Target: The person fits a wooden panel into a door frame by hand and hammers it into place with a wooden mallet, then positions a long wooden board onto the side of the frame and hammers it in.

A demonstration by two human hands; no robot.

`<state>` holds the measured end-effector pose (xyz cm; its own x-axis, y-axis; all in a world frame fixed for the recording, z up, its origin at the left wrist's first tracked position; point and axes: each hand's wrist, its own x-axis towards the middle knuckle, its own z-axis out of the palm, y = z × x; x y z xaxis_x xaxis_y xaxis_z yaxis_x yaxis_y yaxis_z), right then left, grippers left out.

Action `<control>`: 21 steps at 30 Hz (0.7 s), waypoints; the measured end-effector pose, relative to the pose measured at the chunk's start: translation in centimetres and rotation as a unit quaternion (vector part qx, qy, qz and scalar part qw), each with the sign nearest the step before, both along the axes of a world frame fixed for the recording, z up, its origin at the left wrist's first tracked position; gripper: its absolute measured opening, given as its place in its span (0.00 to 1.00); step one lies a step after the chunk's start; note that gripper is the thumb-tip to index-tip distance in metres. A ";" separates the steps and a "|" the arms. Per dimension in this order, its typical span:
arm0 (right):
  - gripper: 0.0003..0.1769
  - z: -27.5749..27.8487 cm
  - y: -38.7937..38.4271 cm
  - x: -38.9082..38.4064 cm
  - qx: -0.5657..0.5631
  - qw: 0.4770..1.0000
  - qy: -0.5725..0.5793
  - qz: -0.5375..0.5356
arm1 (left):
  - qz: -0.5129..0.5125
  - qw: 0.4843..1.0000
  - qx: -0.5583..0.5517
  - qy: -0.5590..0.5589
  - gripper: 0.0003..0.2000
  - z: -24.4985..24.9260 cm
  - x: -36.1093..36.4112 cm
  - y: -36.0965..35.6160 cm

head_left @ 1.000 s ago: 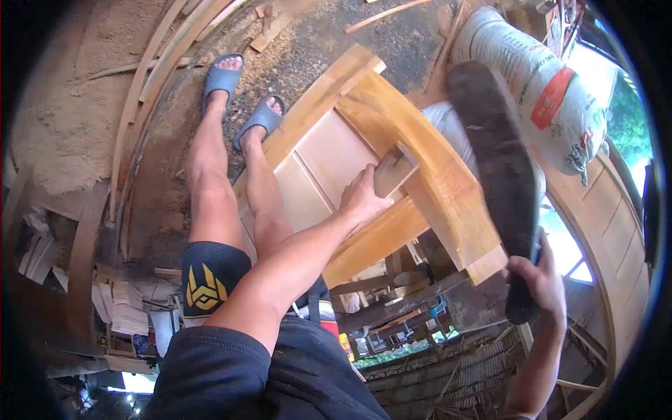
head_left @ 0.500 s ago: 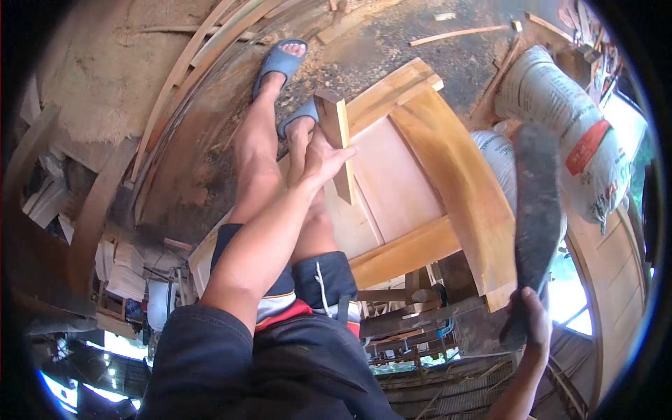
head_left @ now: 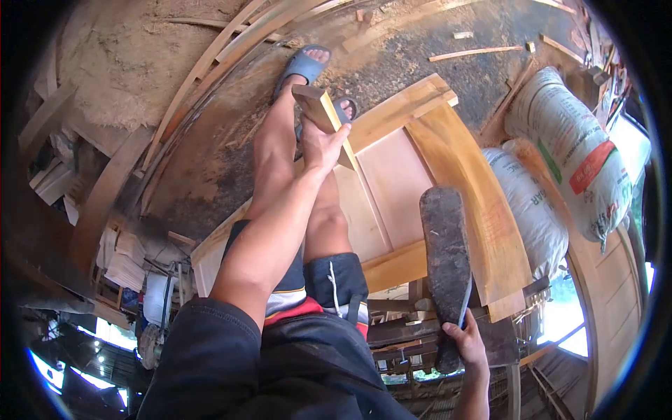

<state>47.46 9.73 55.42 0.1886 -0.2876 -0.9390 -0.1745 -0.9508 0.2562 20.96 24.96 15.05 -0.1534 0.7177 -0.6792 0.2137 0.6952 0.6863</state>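
Note:
My left hand [head_left: 324, 145] is closed round a short wooden block [head_left: 317, 108], which stands up over a pale framed wooden panel [head_left: 392, 171]. In my right hand [head_left: 465, 343] is the narrow end of a long dark paddle-shaped tool [head_left: 446, 245], its broad end pointing away from me over the panel. A wide curved board [head_left: 476, 210] forms the panel's right side. The tool's head is close to this board; whether they touch I cannot tell. The lower end of the block meets the panel near its middle strip.
White printed sacks [head_left: 570, 154] lie to the right, beside another panelled door [head_left: 612, 280]. Long curved strips [head_left: 192, 77] run along the upper left. Wood scraps [head_left: 476, 52] and sawdust lie on the ground. My sandalled foot [head_left: 304, 64] is beyond the block.
My right hand has brought the dark tool leftward and lower, from beside the sacks to over the panel. The block in my left hand has tilted and shifted slightly left.

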 end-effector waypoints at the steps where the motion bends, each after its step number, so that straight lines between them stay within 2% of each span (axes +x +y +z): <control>1: 0.28 -0.3 1.0 -0.7 -0.007 1.000 0.005 -0.005 | 0.003 1.000 -0.006 -0.006 0.33 0.5 0.1 0.6; 4: 0.28 -0.9 0.4 -0.7 -0.026 0.999 0.018 -0.017 | -0.051 0.998 -0.039 0.009 0.34 0.7 -0.1 0.8; 10: 0.27 -2.4 -1.8 -0.1 0.029 0.999 -0.017 -0.030 | -0.027 0.994 -0.040 -0.102 0.26 -1.4 -0.1 -0.9; 13: 0.24 -2.0 0.5 -0.7 0.010 0.998 -0.038 -0.047 | -0.116 0.993 -0.034 0.009 0.24 0.3 -0.3 -0.7; 14: 0.24 -1.7 0.2 -0.5 0.006 0.998 -0.041 -0.056 | -0.119 0.991 -0.032 -0.059 0.22 0.1 -0.5 -1.1; 15: 0.24 -1.2 0.5 -0.8 0.006 0.997 -0.045 -0.065 | -0.097 0.991 -0.060 -0.076 0.25 -2.2 -1.1 -3.2; 16: 0.25 -0.8 0.8 -1.2 0.011 0.996 -0.051 -0.075 | -0.175 0.982 -0.047 -0.046 0.26 -1.6 -1.3 -2.3; 18: 0.28 0.7 -1.0 -1.5 0.043 0.991 -0.062 -0.106 | -0.218 0.974 -0.035 -0.038 0.29 1.8 -0.9 -0.9; 19: 0.29 1.4 -2.5 -1.9 0.058 0.991 -0.078 -0.093 | -0.186 0.980 -0.040 -0.065 0.30 3.8 -0.3 -0.3; 21: 0.30 3.3 -3.5 -3.6 0.085 0.987 -0.113 -0.078 | -0.297 0.954 0.030 -0.031 0.32 5.9 -0.4 1.4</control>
<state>43.85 6.19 58.76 0.3648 -0.1711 -0.9152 -0.3569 -0.9336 0.0323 20.55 26.36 20.99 0.3307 0.7035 -0.6291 0.5155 0.4237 0.7448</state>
